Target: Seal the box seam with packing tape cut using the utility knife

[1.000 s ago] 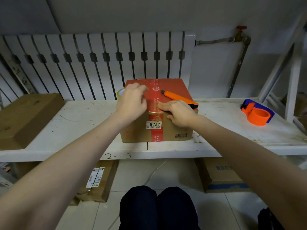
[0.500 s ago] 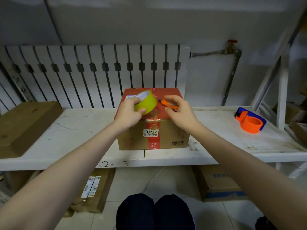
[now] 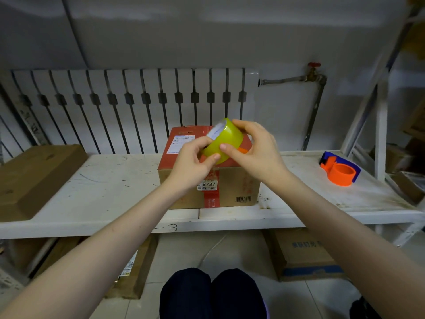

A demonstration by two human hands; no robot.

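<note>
A cardboard box (image 3: 232,187) with a red top and a red tape strip down its front stands on the white shelf (image 3: 103,192). Above its top I hold a yellow-green roll of packing tape (image 3: 226,140) in both hands. My left hand (image 3: 192,162) grips the roll from the left and below. My right hand (image 3: 255,148) pinches it from the right, thumb on the outer face. An orange utility knife (image 3: 242,150) lies on the box top, mostly hidden behind my right hand.
An orange and blue tape dispenser (image 3: 340,169) sits on the shelf at the right. A flat brown box (image 3: 34,178) lies at the left. A white radiator (image 3: 128,107) stands behind. More cartons (image 3: 301,256) rest on the floor under the shelf, beside my knees (image 3: 211,293).
My hands left the box top. The left hand lifted the tape roll above the box, and the right hand came up to grip it too. The view tilted upward.
</note>
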